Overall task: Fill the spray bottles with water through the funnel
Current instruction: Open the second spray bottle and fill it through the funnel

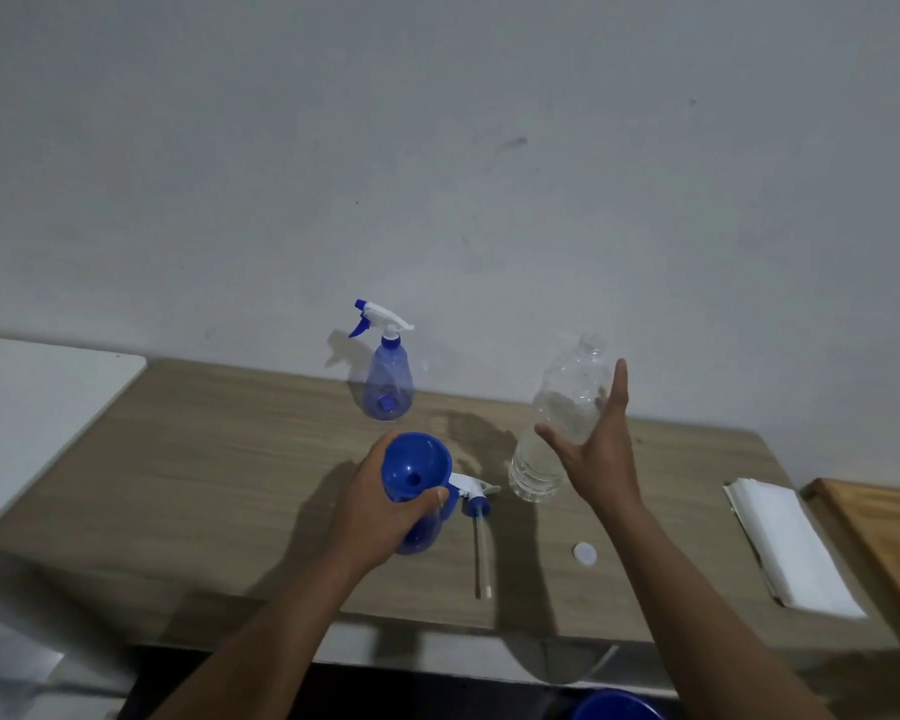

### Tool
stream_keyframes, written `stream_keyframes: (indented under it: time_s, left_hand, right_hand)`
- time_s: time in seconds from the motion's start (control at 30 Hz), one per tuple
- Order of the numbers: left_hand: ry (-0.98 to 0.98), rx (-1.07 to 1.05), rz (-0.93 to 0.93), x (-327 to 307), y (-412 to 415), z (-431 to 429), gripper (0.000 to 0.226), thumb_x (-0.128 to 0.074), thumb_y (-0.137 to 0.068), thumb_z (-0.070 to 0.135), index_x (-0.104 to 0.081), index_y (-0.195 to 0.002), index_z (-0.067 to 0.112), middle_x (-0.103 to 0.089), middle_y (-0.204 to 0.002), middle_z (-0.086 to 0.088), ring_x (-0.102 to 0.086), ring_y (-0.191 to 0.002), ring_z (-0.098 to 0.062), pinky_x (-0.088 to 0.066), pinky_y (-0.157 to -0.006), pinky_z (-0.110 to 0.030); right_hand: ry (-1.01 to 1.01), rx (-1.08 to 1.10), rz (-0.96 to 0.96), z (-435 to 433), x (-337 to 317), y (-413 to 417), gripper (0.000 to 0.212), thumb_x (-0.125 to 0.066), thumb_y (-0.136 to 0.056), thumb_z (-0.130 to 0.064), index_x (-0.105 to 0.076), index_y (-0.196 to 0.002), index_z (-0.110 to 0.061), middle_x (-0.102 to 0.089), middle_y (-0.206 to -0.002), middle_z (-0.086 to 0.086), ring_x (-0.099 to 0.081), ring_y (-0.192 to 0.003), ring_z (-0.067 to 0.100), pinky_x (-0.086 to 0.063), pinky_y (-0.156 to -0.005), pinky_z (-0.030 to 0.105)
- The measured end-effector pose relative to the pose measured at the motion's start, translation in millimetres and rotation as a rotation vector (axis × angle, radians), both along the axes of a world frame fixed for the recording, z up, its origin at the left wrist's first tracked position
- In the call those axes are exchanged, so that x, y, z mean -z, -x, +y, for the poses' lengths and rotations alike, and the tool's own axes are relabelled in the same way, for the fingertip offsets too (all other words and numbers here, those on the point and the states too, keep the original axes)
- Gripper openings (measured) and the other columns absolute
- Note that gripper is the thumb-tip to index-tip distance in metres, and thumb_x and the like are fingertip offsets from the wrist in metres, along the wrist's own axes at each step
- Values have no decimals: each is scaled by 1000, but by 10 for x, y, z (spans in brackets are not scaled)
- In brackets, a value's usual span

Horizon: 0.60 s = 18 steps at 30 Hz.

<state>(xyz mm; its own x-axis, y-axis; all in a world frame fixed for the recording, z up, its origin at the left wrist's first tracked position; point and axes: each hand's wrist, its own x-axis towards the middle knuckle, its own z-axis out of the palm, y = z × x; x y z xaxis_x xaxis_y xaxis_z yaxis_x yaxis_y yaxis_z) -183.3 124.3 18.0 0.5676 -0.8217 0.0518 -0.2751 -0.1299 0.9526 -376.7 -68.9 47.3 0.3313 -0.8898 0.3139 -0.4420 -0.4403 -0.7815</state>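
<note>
A blue funnel sits in the neck of a blue-tinted spray bottle near the table's middle. My left hand is wrapped around that bottle and the funnel's base. My right hand is spread open beside a clear water bottle, which stands uncapped with a little water at its bottom; fingers are apart and no grip is visible. The removed spray head with its long tube lies on the table just right of the held bottle. A second spray bottle, head on, stands by the wall.
A small white cap lies on the wooden table. Folded white paper and a wooden board are at the right. A white surface adjoins the left. A blue rim shows below the table edge.
</note>
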Motion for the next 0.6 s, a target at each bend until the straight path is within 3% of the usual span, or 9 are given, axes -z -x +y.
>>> stream_keyframes:
  time_s: [0.1, 0.23, 0.33, 0.4, 0.47, 0.53, 0.6]
  left_hand:
    - [4, 3, -13, -18, 7, 14, 60, -86, -72, 37, -54, -123, 39, -67, -111, 17, -64, -100, 0, -58, -86, -33]
    - [18, 20, 5, -8, -5, 32, 65, -86, -71, 42, -52, -126, 39, -66, -114, 18, -64, -103, -1, -57, -89, -36]
    - [32, 15, 16, 6, 12, 42, 68, -89, -68, 39, -52, -125, 39, -67, -113, 18, -64, -102, -1, -55, -87, -33]
    - [54, 18, 37, 13, 46, 55, 70, -91, -66, 31, -50, -121, 46, -66, -112, 20, -63, -102, 2, -50, -82, -27]
    - [65, 11, 53, 39, 62, 76, 78, -93, -64, 27, -47, -121, 52, -65, -114, 22, -61, -106, 3, -50, -85, -26]
    - [57, -9, 68, 121, 57, 91, 91, -94, -63, 18, -40, -119, 66, -63, -112, 30, -61, -105, 6, -52, -84, -19]
    - [11, -34, 103, 214, 60, 107, 109, -92, -64, 9, -26, -125, 72, -59, -113, 34, -58, -105, 9, -50, -71, -8]
  right_hand:
    - [125, 39, -1, 116, -88, -4, 117, -84, -82, -29, 5, -159, -33, -17, -166, 3, -22, -152, 23, -29, -117, 38]
    - [485, 86, -69, 367, -203, -146, 86, -74, -87, -15, -20, -154, -3, -31, -154, 16, -32, -142, 32, -29, -119, 45]
    - [579, 1, -97, 597, -281, -327, 75, -70, -86, -13, -30, -148, 3, -39, -145, 23, -38, -136, 35, -25, -119, 30]
    - [537, -98, -83, 741, -307, -445, 74, -70, -87, -15, -30, -148, -1, -40, -145, 19, -39, -136, 29, -24, -118, 23]
    - [388, -249, -9, 848, -338, -550, 74, -69, -91, -21, -30, -152, -12, -39, -148, 7, -40, -137, 20, -31, -115, 25]
    - [195, -420, 176, 895, -353, -648, 77, -68, -91, -31, -26, -155, -25, -38, -149, -2, -40, -136, 14, -37, -108, 26]
    - [72, -554, 387, 891, -307, -750, 86, -70, -88, -39, -20, -157, -31, -34, -154, -6, -38, -138, 14, -36, -104, 25]
